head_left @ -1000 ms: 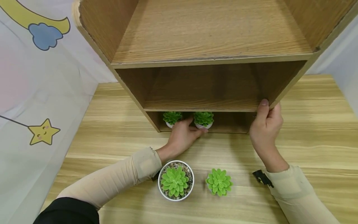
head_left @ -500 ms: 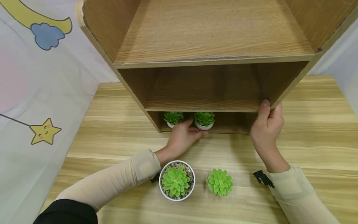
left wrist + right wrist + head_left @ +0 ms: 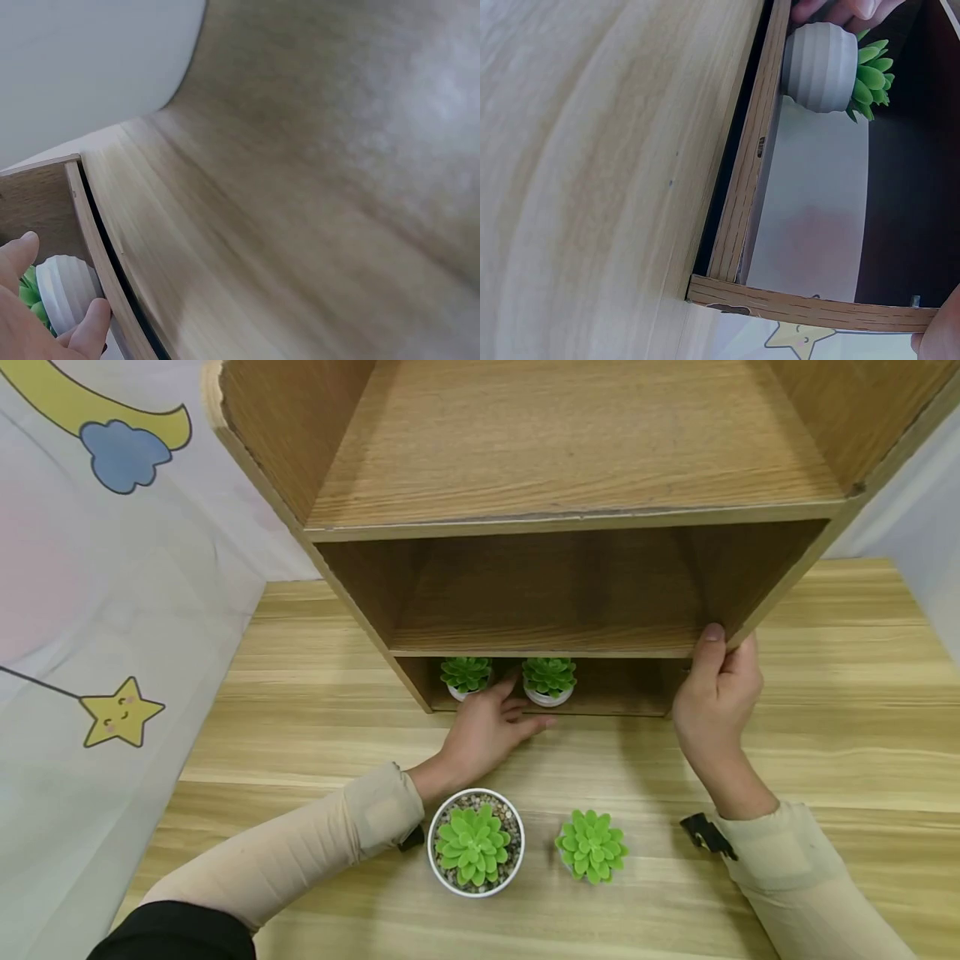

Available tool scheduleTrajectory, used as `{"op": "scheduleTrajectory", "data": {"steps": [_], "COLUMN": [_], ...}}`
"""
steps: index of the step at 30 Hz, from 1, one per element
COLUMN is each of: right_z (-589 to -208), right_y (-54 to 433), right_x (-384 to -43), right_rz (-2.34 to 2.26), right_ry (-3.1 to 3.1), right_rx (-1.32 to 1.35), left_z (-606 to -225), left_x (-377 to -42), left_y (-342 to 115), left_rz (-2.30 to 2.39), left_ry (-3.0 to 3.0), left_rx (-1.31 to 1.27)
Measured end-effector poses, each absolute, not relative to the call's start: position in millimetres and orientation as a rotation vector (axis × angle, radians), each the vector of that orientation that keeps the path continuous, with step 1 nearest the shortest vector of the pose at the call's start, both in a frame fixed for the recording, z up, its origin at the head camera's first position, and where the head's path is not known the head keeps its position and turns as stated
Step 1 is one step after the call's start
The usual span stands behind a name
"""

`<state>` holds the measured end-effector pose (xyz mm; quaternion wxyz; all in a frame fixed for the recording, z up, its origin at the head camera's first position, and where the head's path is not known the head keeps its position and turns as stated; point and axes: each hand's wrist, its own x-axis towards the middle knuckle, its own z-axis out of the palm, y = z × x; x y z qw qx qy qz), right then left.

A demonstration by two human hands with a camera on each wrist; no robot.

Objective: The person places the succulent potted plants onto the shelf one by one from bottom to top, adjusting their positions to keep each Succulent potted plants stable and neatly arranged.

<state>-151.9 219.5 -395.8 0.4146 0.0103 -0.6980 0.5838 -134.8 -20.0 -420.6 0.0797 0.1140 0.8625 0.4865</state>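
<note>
In the bottom compartment of a wooden shelf unit point(image 3: 577, 520) stand two small succulents in white pots, a left succulent point(image 3: 467, 674) and a right succulent point(image 3: 549, 680). My left hand point(image 3: 483, 727) is between them at the front edge, its thumb extended and apart from the right pot in the head view. The ribbed white pot point(image 3: 821, 67) stands upright on the compartment floor, with left-hand fingers point(image 3: 847, 7) behind it. My right hand point(image 3: 714, 718) grips the unit's right side panel, thumb on the inner face.
A larger round-potted succulent point(image 3: 476, 843) with pebbles stands on the wood-grain table point(image 3: 300, 735) near my left wrist. Right of it is another small succulent point(image 3: 592, 847). A patterned white curtain point(image 3: 112, 610) hangs at left.
My left hand's thumb has moved away from the right pot, and the hand has drawn slightly left. The right hand keeps its grip on the side panel. The plants stay in place.
</note>
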Motion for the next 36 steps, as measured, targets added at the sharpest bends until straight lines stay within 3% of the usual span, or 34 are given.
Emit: {"op": "scheduleTrajectory", "data": {"steps": [16,36], "right_z": [-396.6,-395.8], "right_y": [221.5,218.8], "right_x": [-151.5,-151.3], "right_rz": [1.457,1.467], "right_ry": [-1.791,-1.773], "right_rx": [-0.009,0.003], "left_z": [-419.6,-427.0], "left_x": [-126.7,-123.0], "left_y": [-33.4,-46.2], "left_rz": [1.381,1.214], "left_ry": [2.618,2.76], "left_rx": [0.38,0.604]}}
